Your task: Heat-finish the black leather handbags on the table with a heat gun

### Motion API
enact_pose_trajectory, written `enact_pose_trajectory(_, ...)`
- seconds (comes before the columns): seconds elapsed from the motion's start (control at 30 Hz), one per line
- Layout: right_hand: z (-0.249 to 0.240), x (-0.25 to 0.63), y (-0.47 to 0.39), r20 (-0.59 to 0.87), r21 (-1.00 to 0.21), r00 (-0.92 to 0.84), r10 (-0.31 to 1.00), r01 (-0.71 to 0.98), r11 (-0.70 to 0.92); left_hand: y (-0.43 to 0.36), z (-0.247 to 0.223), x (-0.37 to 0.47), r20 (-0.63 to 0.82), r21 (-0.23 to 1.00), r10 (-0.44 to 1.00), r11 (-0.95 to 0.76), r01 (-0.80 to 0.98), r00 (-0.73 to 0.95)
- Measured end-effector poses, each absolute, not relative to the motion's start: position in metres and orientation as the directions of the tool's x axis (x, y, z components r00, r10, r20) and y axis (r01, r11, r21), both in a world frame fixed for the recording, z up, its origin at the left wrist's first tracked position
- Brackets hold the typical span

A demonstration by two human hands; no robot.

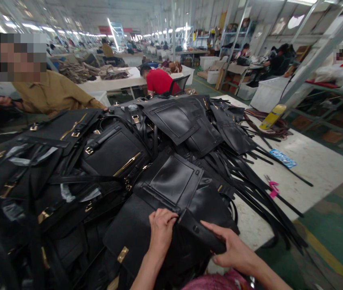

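Observation:
Black leather bag pieces with gold buckles and zips are heaped before me. At the near edge of the heap lies a large black leather panel [135,217], with a framed rectangular panel [173,179] just beyond it. My left hand [161,227] is closed, its fingertips pinching the edge of a black leather flap [194,225]. On the flap's right side, my right hand [230,245] holds it between thumb and stretched fingers. The flap is raised and bent between both hands, and a small dark slot shows on it.
On the white table [322,161] to the right are long black straps, pink-handled snips [273,189], a blue card [283,158] and a yellow bottle [272,117]. A person in a tan shirt [53,92] stands at the left, touching the heap.

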State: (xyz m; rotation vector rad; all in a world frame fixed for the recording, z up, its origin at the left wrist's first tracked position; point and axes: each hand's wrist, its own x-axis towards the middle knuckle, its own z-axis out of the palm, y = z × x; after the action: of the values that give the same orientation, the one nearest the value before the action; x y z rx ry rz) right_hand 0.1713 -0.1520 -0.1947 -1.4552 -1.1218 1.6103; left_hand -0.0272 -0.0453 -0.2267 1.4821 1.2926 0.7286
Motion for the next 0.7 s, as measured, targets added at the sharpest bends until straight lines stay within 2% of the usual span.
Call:
enact_pose_trajectory(0.13,-0.197,0.16,-0.14,-0.318,-0.948,-0.13,0.939,0.041,-0.315,-0.035,-0.225,-0.03,-0.152,0.889,0.937,-0.01,0.458,0.315)
enact_pose_trajectory(0.3,-0.188,0.161,-0.135,-0.352,-0.932,-0.141,0.925,-0.04,-0.36,-0.028,-0.232,-0.032,-0.129,0.868,0.927,-0.066,0.493,0.351)
enact_pose_trajectory(0.53,-0.182,0.156,-0.121,-0.347,-0.932,-0.159,0.924,-0.05,-0.359,-0.031,-0.229,-0.034,-0.083,0.83,0.902,-0.173,0.53,0.424)
enact_pose_trajectory(0.6,-0.179,0.156,-0.114,-0.353,-0.933,-0.122,0.928,-0.023,-0.358,-0.039,-0.228,-0.04,-0.042,0.811,0.902,-0.221,0.543,0.43)
enact_pose_trajectory(0.7,-0.176,0.165,-0.112,-0.402,-0.912,-0.153,0.903,-0.022,-0.409,-0.058,-0.231,-0.057,0.105,0.718,0.865,-0.407,0.564,0.491)
